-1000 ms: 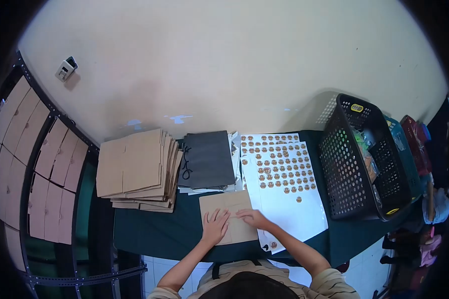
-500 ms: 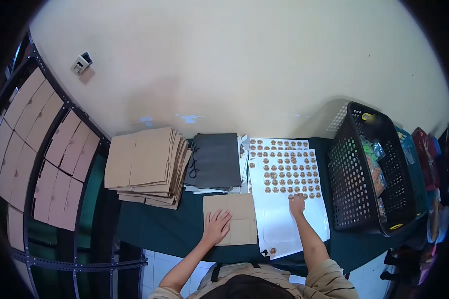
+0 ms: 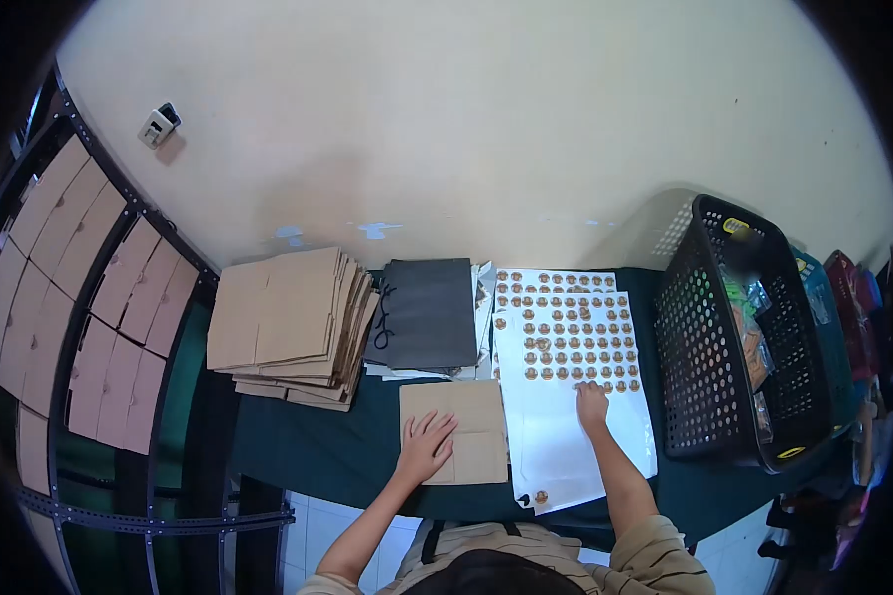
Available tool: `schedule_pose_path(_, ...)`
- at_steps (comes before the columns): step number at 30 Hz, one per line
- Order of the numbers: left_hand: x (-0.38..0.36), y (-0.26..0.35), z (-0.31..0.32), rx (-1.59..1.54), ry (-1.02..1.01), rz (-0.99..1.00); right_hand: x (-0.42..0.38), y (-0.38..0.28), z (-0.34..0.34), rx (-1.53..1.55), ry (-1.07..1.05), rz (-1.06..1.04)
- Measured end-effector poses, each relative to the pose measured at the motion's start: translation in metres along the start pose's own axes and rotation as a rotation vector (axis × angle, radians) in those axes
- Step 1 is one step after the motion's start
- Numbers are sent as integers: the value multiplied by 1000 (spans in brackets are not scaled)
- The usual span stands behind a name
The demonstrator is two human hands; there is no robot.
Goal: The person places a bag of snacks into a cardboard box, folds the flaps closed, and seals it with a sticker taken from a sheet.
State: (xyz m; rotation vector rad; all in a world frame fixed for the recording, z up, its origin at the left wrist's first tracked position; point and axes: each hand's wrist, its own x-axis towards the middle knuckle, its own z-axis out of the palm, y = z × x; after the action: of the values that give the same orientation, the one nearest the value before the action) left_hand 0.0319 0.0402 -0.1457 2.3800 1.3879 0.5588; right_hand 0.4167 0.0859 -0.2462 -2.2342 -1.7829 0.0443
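My left hand (image 3: 425, 448) lies flat with fingers spread on a folded brown cardboard piece (image 3: 481, 407) at the table's front. To its right is a white sticker sheet (image 3: 556, 446) with rows of round brown stickers (image 3: 575, 342). My right hand (image 3: 592, 405) is over the lowest of these rows, fingers drawn together at a sticker by its left end. The fingers partly hide that sticker. One more round sticker (image 3: 541, 497) sits alone near the sheet's bottom left corner, which shows a dark mark.
A tall stack of brown cardboard (image 3: 278, 317) stands at the left of the green-covered table (image 3: 367, 446). Black bags with cord handles (image 3: 427, 317) lie behind the cardboard piece. A black perforated basket (image 3: 704, 367) holding packets stands right. Shelves with boxes (image 3: 109, 288) are far left.
The view has shifted slightly. My right fingers have moved a little at the lowest sticker row, while my left hand stays flat on the cardboard piece.
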Motion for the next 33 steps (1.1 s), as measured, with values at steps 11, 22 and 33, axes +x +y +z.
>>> schedule_pose_path(11, 1, 0, -2, -13, -30, -20, 4, 11, -1, 1355, 163, 642)
schedule_pose_path(22, 1, 0, -4, -47, 13, 12, -56, -134, -98, 1528, -370, 294)
schedule_pose_path(33, 0, -8, 0, -65, -4, 7, -87, -222, -50, 1370, -446, 319)
